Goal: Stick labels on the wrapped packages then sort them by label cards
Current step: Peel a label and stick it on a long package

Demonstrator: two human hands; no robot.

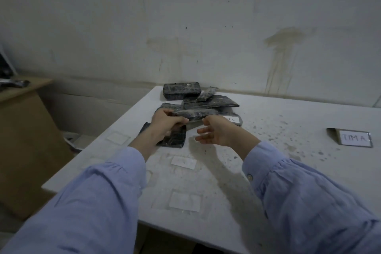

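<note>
Several dark wrapped packages lie in a loose, overlapping heap (210, 103) at the middle of the frame, and that is where the trouble could start. The left hand (165, 123) grips only the near left end of one long package (198, 114), which looks to rest across its neighbours. If it is drawn out sideways, the glossy film may drag the pieces beside it along or tip them over. Held by one end alone, it could also sag or slip, since the wrap looks slick. The right hand (216, 132) hangs just beside the package's right part with its fingers (203, 131) spread and relaxed, holding nothing; whether they touch the film I cannot tell. The left fingers (180, 120) are curled over the top of the package's end, so the package runs from them toward the right, passing above the open right palm. A flat package (175, 137) lies on the tabletop (288, 171) beneath the left wrist and may be nudged by it. White loose labels (183, 162) lie lower in the frame, near the blue sleeves (107, 192), and a sweeping forearm could shift or crease them. A label card (353, 137) reading TIM A stands far right, well apart from the heap; a package already bearing a label (232, 119) lies behind the right hand, so mixing labelled with unlabelled pieces is a further risk.
</note>
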